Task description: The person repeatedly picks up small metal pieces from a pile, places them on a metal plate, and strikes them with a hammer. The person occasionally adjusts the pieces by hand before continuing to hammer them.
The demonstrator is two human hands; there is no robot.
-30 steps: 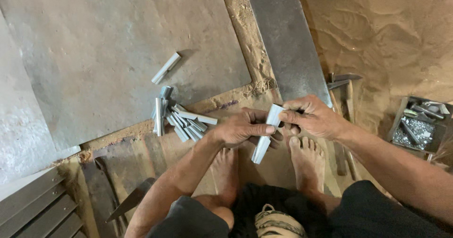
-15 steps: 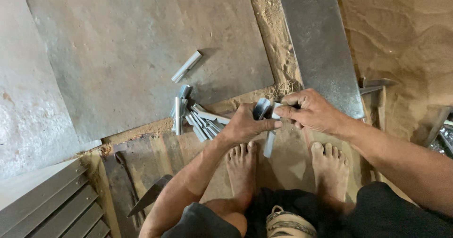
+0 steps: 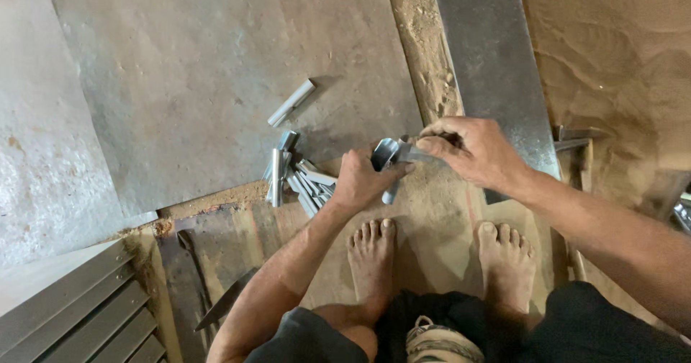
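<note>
Metal strip being bent between both hands

The metal strip [image 3: 392, 158], earlier straight, is now being pinched curved by the left hand [image 3: 367, 179] and right hand [image 3: 471, 151].

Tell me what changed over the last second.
The metal strip, held long and slanted between both hands, has been turned and now shows mostly its curled end. The left hand and right hand kept their grip. The pile of strips and lone piece stayed put.

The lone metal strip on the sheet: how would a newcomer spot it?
Find the big grey sheet on the floor. Above the pile of strips near the left hand, one strip lies diagonally. Unlike the rest, it lies alone, touching nothing.
</note>
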